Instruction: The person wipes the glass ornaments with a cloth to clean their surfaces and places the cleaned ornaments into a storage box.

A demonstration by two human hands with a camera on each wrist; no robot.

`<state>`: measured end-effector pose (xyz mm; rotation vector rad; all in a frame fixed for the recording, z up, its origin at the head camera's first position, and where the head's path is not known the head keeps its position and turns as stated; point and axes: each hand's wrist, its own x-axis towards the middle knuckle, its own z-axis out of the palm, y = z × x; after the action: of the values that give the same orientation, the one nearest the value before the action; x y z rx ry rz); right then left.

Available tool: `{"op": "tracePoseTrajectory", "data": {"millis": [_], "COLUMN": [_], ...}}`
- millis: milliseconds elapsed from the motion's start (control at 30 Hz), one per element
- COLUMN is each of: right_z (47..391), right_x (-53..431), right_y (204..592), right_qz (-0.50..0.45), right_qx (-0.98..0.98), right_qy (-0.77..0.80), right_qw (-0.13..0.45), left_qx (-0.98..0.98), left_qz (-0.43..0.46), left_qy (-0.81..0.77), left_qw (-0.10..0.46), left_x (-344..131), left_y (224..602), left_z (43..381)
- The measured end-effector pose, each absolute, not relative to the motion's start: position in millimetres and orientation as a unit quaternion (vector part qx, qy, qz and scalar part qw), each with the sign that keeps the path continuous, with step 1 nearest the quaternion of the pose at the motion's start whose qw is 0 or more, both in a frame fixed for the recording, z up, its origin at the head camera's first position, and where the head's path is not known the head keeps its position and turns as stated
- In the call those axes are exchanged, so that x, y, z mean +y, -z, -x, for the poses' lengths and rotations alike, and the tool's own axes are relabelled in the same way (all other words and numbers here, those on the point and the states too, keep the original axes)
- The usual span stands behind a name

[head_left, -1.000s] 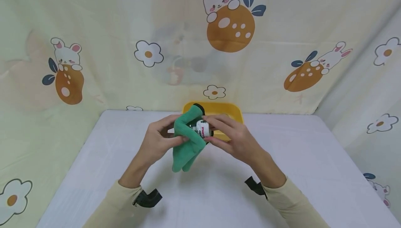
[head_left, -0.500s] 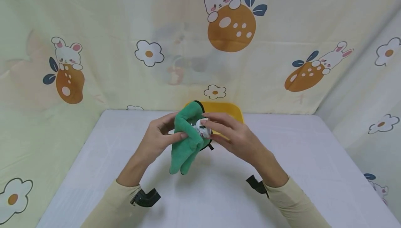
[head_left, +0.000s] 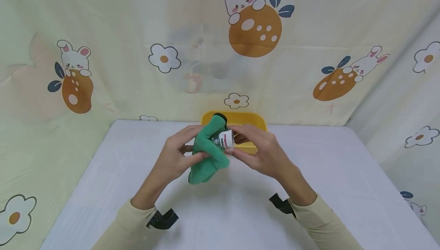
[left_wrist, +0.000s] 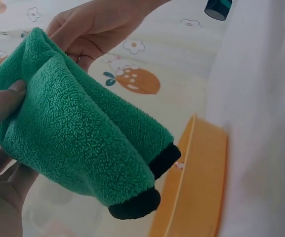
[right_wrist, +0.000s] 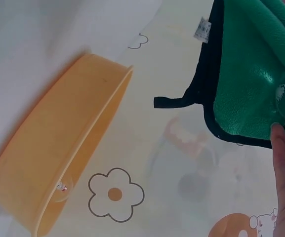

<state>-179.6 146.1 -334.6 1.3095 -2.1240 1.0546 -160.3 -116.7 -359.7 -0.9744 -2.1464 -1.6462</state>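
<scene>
Both hands are raised above the white table, near its back edge. A green microfibre cloth (head_left: 206, 168) with black edging is folded in my left hand (head_left: 177, 150), thumb on the near side and fingers behind. Out of its fold pokes what looks like a small snow globe, whose white base (head_left: 226, 139) carries red and black lettering. My right hand (head_left: 262, 147) pinches that base between thumb and fingers. The clear globe part (right_wrist: 284, 98) lies against the cloth in the right wrist view, mostly hidden by it in the head view.
Behind the hands a yellow plastic bin (head_left: 252, 119) stands at the table's back edge. A clear round item with a little white and red figure (right_wrist: 62, 186) lies inside it. A patterned curtain (head_left: 192, 17) hangs behind the white table (head_left: 326, 166).
The snow globe's base has turned in my right fingers: a dark-marked side showed half a second ago, and lettering shows again now. The cloth's hanging corners have shifted and lifted slightly.
</scene>
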Motion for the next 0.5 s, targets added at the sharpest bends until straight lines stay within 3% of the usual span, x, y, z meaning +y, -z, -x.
{"op": "tracePoseTrajectory", "data": {"millis": [267, 500], "right_z": [179.5, 179.2], "right_x": [144.9, 145.3], "right_y": [336.1, 336.0], "right_qz": [-0.442, -0.430], "right_qx": [-0.781, -0.784], "right_qy": [-0.401, -0.425], "right_qw": [0.184, 0.142], "left_qx": [-0.748, -0.737], "left_qz": [0.391, 0.380], "left_qy": [0.484, 0.517], "left_qw": [0.229, 0.215], "left_x": [-116.3, -117.6], "left_y": [360.3, 362.6], "left_z": [160.2, 160.9]}}
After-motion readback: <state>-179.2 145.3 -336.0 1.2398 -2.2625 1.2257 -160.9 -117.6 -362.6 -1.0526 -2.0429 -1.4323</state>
